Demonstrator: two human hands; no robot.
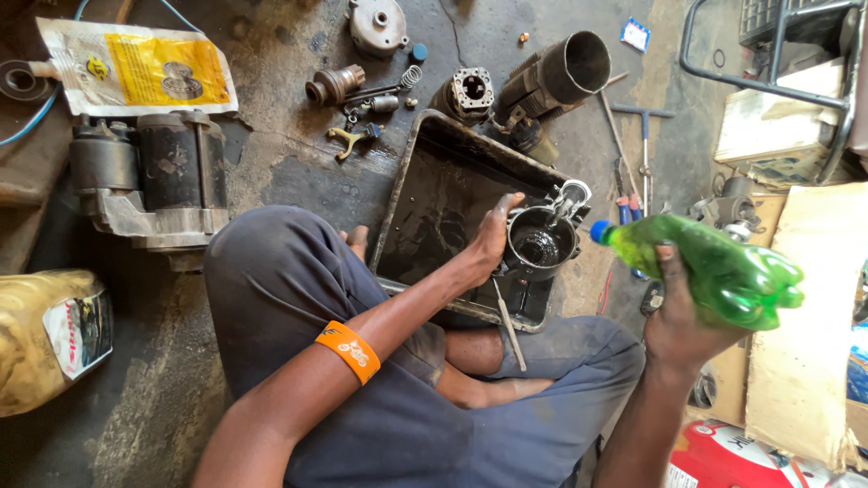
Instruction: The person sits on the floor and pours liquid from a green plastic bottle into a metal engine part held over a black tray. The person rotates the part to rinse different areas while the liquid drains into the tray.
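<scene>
Fingers of my left hand (493,239) clamp the rim of the metal housing (541,242), which sits in the black tray (434,194). My right hand (680,312) grips the green bottle (714,271), tilted, cap toward the housing; I should steady the housing and pour slowly.

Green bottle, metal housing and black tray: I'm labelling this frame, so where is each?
Green bottle (723,267): head view, middle of its body.
Metal housing (541,242): head view, dark wet inside.
Black tray (443,194): head view, bare floor.
</scene>
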